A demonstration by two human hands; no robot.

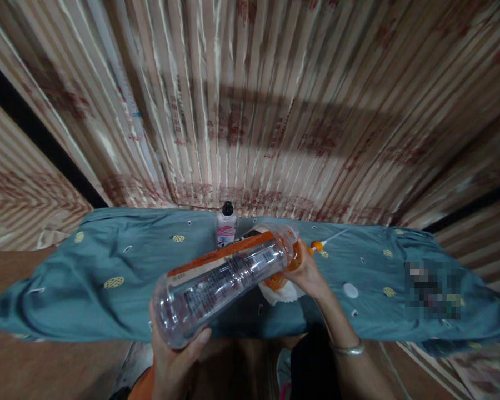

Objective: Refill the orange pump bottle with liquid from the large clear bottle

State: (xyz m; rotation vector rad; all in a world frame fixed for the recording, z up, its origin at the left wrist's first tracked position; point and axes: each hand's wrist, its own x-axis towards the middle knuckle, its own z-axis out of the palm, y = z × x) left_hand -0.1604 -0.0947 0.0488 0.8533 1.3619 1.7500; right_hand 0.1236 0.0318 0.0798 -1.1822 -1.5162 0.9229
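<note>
A large clear plastic bottle with an orange label lies tilted across the middle of the view, its neck pointing away to the right. My left hand grips its base near the bottom edge. My right hand is at the bottle's mouth, closed around an orange object there, above a white cloth. I cannot tell what exactly the orange object is. A silver bangle sits on my right wrist.
A table draped in teal cloth with yellow dots spans the view. A small bottle with a black cap stands at its far edge. A white cap lies to the right. Striped curtains hang behind.
</note>
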